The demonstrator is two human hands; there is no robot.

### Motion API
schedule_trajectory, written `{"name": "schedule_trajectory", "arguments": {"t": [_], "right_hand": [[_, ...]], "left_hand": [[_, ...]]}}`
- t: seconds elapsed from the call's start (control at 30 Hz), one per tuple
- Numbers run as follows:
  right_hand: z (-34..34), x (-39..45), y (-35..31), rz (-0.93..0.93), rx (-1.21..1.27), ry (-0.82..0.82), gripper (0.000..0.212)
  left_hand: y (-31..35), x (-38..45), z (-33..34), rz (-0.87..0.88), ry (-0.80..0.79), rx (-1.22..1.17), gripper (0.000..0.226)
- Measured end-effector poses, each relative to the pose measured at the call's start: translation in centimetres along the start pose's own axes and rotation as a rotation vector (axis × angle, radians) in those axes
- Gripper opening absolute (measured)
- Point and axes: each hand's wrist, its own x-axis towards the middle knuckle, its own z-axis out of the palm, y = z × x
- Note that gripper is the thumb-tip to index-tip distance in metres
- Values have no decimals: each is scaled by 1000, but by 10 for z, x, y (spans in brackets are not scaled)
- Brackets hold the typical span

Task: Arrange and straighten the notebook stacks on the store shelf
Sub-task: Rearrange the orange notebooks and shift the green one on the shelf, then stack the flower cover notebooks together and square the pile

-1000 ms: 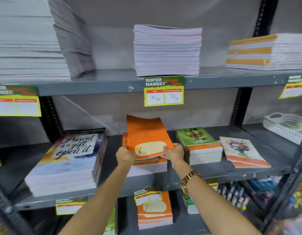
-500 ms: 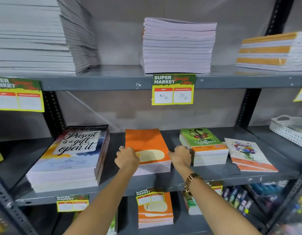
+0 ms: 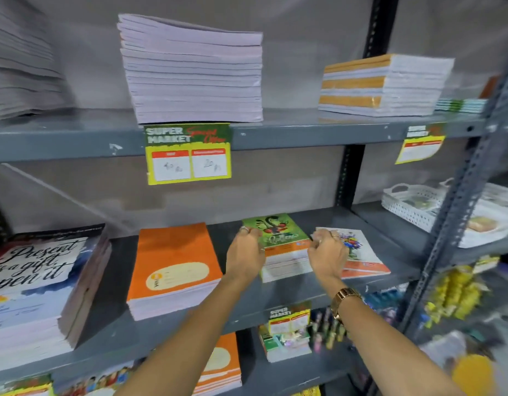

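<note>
On the middle grey shelf (image 3: 275,295) lie several notebook stacks. A green-covered stack (image 3: 278,238) sits in the centre. My left hand (image 3: 244,255) rests against its left side and my right hand (image 3: 327,255) against its right side, fingers curled on the edges. Left of it lies the orange stack (image 3: 172,267), flat and untouched. A thin floral-cover stack (image 3: 361,252) lies to the right, partly behind my right hand. A large stack with the "Present is a gift" cover (image 3: 38,284) stands at the far left.
The upper shelf holds a tall pale stack (image 3: 192,72), an orange-banded stack (image 3: 384,87) and another pale pile (image 3: 21,61) at left. A yellow price tag (image 3: 188,154) hangs from its edge. A white basket (image 3: 415,204) sits at right. The lower shelf holds more notebooks and pens.
The orange notebook was laid flat on its stack, then both hands left it and moved right to the green stack. The view has swung right and closer.
</note>
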Motion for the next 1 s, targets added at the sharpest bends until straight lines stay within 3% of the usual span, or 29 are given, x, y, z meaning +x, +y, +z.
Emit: {"name": "schedule_trajectory", "arguments": {"t": [0.2, 0.4, 0.53, 0.63, 0.73, 0.87, 1.0], "right_hand": [[-17, 31, 72, 257, -51, -25, 32], [-21, 51, 120, 505, -186, -241, 60], [-18, 61, 126, 536, -263, -389, 72], [-17, 66, 128, 504, -361, -436, 77], [-21, 76, 133, 500, -325, -485, 69], [-23, 82, 139, 454, -176, -472, 28], [-20, 90, 136, 685, 164, -333, 29]], "left_hand": [[44, 5, 65, 134, -117, 42, 35], [59, -6, 127, 186, -356, 74, 44], [51, -9, 151, 132, -553, 97, 49], [44, -9, 161, 170, -617, 123, 53], [38, -12, 167, 249, -620, 200, 56], [35, -15, 173, 282, -603, 256, 56], [35, -16, 171, 285, -621, 272, 55]]}}
